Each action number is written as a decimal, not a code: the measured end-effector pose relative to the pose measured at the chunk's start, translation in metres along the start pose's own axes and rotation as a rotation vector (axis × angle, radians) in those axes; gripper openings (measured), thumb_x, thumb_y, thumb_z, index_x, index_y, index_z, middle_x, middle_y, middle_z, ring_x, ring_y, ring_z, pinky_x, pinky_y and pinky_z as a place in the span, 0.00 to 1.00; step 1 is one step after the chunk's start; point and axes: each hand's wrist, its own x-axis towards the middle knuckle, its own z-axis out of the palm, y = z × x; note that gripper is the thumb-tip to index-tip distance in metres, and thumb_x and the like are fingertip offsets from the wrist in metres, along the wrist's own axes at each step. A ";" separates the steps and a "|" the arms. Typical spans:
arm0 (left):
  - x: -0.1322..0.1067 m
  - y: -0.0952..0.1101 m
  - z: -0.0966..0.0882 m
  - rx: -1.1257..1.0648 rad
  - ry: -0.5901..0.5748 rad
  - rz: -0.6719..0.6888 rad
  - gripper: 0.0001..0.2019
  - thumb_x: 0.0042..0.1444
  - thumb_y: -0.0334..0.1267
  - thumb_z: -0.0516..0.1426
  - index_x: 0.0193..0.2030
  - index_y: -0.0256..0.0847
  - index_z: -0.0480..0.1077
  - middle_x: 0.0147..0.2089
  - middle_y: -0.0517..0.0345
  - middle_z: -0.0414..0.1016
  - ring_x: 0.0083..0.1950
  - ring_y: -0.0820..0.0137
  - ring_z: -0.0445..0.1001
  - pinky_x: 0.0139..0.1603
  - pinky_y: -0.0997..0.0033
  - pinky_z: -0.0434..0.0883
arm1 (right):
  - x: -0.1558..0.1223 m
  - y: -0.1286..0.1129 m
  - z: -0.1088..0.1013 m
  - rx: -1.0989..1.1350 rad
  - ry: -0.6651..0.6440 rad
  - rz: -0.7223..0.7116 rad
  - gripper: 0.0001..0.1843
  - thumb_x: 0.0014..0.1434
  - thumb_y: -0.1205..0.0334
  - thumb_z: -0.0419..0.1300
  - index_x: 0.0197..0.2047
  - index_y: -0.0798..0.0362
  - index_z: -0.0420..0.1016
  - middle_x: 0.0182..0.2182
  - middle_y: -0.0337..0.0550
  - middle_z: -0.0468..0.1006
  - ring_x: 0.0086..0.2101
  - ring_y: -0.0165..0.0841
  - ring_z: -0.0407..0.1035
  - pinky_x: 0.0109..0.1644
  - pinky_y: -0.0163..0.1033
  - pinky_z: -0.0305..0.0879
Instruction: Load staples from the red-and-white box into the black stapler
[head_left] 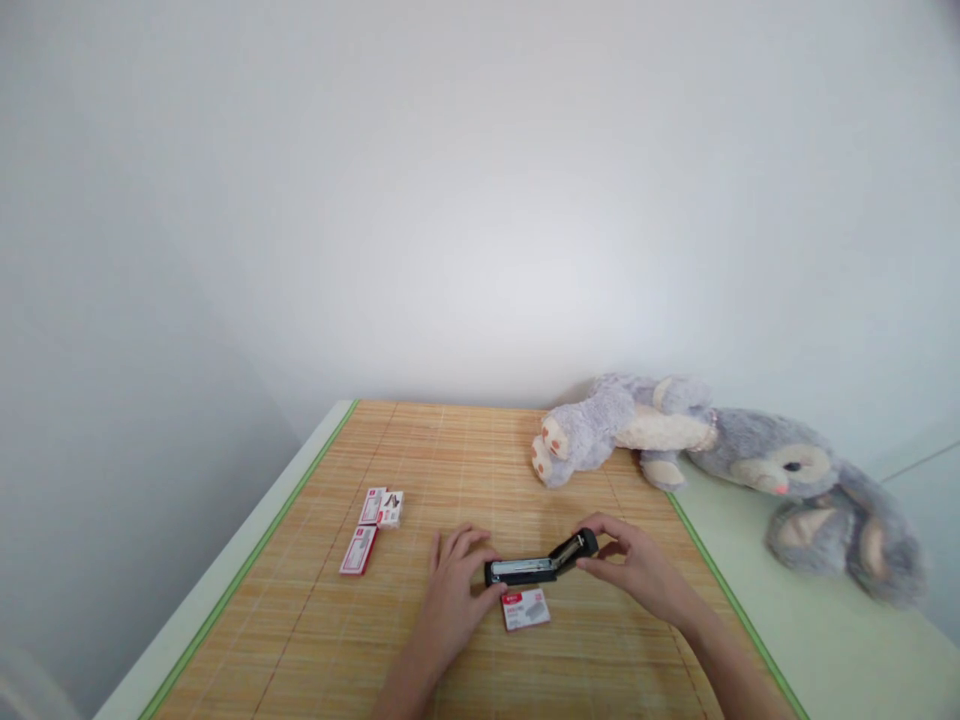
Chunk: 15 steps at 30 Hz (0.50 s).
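A black stapler (541, 564) lies on the bamboo mat (420, 470), its top swung open so the metal staple channel shows. My left hand (459, 580) grips its left end, thumb against the body and fingers curled behind it. My right hand (637, 560) pinches the raised black end on the right. A small open box of staples (525, 608) lies on the mat just in front of the stapler, between my wrists.
Small red-and-white staple boxes (373, 527) lie on the mat to the left. A grey plush rabbit (720, 450) sprawls along the far right, partly off the mat. The mat has a green border (247, 570) and white walls close in behind.
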 end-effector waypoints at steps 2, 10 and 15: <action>0.000 0.003 0.001 -0.007 0.004 -0.006 0.14 0.55 0.47 0.67 0.49 0.57 0.79 0.65 0.56 0.73 0.72 0.52 0.61 0.76 0.34 0.40 | 0.005 -0.003 0.009 0.027 -0.006 -0.026 0.17 0.59 0.49 0.67 0.47 0.48 0.79 0.46 0.45 0.82 0.47 0.40 0.76 0.51 0.43 0.73; -0.001 0.007 0.000 -0.012 0.000 -0.006 0.15 0.56 0.49 0.66 0.51 0.57 0.79 0.64 0.55 0.73 0.72 0.53 0.61 0.76 0.36 0.38 | 0.023 -0.037 0.036 -0.139 -0.050 -0.166 0.10 0.61 0.57 0.66 0.45 0.47 0.80 0.43 0.42 0.81 0.46 0.39 0.74 0.53 0.41 0.67; 0.000 0.006 0.005 -0.005 0.008 -0.005 0.16 0.56 0.50 0.66 0.51 0.56 0.78 0.63 0.55 0.73 0.71 0.52 0.62 0.76 0.36 0.39 | 0.034 -0.044 0.063 -0.279 -0.137 -0.189 0.11 0.57 0.65 0.67 0.45 0.47 0.81 0.42 0.40 0.80 0.45 0.38 0.72 0.50 0.39 0.65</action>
